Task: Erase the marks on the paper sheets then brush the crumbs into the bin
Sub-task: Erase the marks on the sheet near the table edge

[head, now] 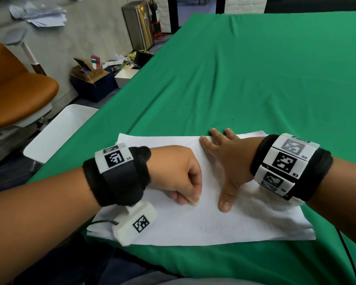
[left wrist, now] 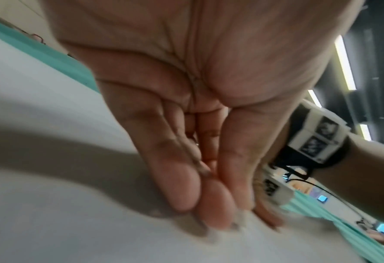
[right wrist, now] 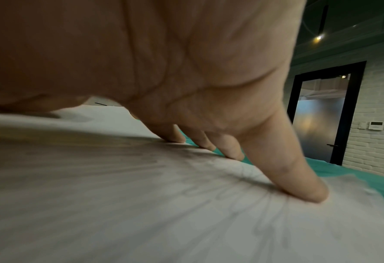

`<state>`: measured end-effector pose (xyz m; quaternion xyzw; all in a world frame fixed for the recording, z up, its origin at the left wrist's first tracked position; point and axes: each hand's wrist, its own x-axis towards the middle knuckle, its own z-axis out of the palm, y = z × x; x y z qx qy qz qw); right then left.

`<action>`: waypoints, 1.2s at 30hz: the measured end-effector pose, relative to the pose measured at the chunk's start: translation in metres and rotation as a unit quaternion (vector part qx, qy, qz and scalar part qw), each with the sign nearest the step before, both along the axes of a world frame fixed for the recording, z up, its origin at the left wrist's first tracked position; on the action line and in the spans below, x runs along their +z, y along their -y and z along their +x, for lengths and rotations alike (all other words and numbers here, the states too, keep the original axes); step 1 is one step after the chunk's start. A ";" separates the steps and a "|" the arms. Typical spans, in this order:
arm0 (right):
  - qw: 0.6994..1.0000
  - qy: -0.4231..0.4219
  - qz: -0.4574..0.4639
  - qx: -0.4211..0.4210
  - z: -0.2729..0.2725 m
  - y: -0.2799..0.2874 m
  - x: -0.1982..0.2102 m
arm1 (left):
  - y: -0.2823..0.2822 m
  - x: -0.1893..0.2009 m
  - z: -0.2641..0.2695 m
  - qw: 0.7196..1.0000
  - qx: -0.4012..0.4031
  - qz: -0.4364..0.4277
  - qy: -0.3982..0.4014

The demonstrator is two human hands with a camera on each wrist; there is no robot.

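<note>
The left hand (head: pixel 179 173) pinches a small white eraser (head: pixel 195 202) in curled fingers, its tip on the paper (head: pixel 173 227) at the worktop's (head: pixel 255 79) near edge. The right hand (head: pixel 228 159) presses flat, fingers spread, on the sheet's far right. A white bin (head: pixel 56 130) stands off the left edge; dark crumbs (head: pixel 177 112) lie beyond the paper.

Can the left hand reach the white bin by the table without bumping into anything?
Probably yes. The white bin sits off the table's left edge, on the left hand's own side, with only green cloth between them. But that hand is busy pinching an eraser on the paper.
</note>
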<state>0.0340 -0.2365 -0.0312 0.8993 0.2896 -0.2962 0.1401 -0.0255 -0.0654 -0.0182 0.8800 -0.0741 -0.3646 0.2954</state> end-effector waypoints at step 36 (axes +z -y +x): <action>1.000 0.002 -0.006 -0.006 0.000 -0.001 0.001 | 0.008 0.002 -0.046 0.994 -0.089 0.033 0.062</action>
